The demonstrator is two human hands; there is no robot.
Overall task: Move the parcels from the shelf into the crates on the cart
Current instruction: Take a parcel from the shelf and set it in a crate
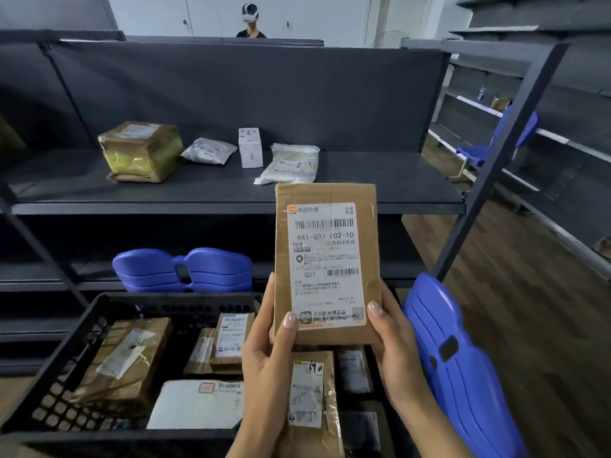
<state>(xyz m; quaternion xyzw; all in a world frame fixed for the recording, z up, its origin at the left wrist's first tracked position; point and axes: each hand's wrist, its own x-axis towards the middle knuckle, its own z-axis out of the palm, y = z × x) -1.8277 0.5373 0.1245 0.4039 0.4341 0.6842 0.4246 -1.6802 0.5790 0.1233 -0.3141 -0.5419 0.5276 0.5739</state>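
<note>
Shelf [380, 180], far: taped brown box [140, 152] and three smaller packets not yet moved.
Black crate [109, 302], near left: part filled.
Flat cardboard parcel [325, 259]: held upright over the crate, label facing the wearer, probably to be read.
Left hand [264, 355] and right hand [395, 352]: each grips a lower side edge, thumb on the front.

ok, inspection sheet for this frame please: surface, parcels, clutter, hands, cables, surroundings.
Surface: dark shelf carrying four parcels.
Job's things: cardboard parcel held upright; taped box, grey mailer, white box, bagged parcel on shelf; black crate holds several parcels.
Clutter: blue chair shells on lower shelf, another beside crate.
Grippers: left hand, right hand both grip the cardboard parcel's lower end.
Cables: nothing seen.
Surroundings: more shelving right; person wearing headset behind.
</note>
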